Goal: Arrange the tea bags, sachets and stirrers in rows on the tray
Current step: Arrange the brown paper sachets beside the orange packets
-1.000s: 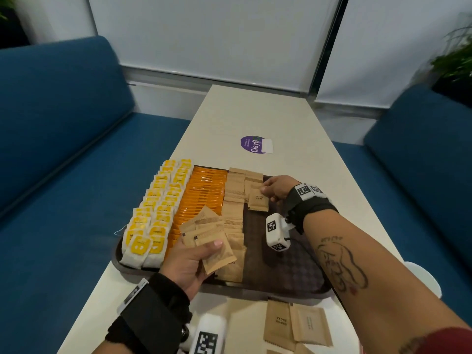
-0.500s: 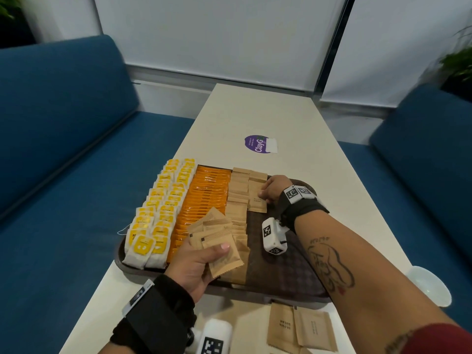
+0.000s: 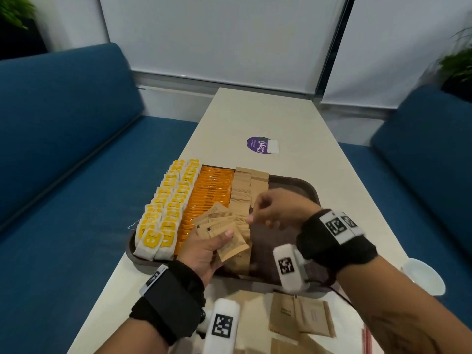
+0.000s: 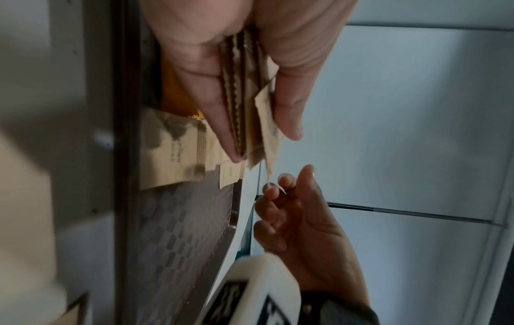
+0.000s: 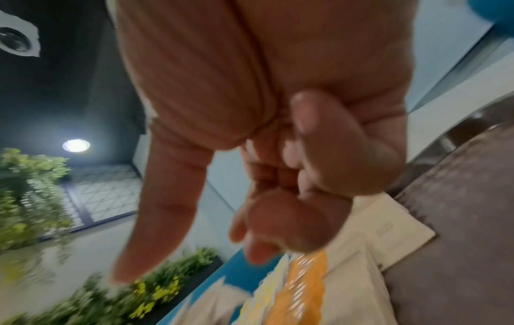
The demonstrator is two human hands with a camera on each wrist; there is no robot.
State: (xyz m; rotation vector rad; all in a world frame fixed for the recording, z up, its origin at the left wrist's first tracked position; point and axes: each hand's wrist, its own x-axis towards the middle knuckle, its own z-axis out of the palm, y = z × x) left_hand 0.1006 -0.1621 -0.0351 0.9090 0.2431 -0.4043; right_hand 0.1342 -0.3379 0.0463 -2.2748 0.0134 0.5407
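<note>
A brown tray (image 3: 301,190) carries two rows of yellow tea bags (image 3: 166,208), a row of orange sachets (image 3: 212,192) and two rows of brown sachets (image 3: 242,190); the right-hand brown row is short. My left hand (image 3: 217,247) grips a fan of brown sachets (image 3: 222,226) over the tray's near part, thumb on top. The left wrist view shows that stack (image 4: 242,105) pinched edge-on. My right hand (image 3: 255,213) hovers just right of the fan holding nothing, with fingertips (image 4: 278,187) at a sachet's corner and the thumb (image 5: 155,220) spread.
Several loose brown sachets (image 3: 301,318) lie on the pale table in front of the tray, with thin red sticks (image 3: 367,341) at the bottom right. A white cup (image 3: 424,275) stands near the right edge. A purple sticker (image 3: 260,146) is beyond the tray. Blue sofas flank the table.
My right hand has left the far end of the short brown row and come back towards me to the fan in my left hand. The left hand has stayed put.
</note>
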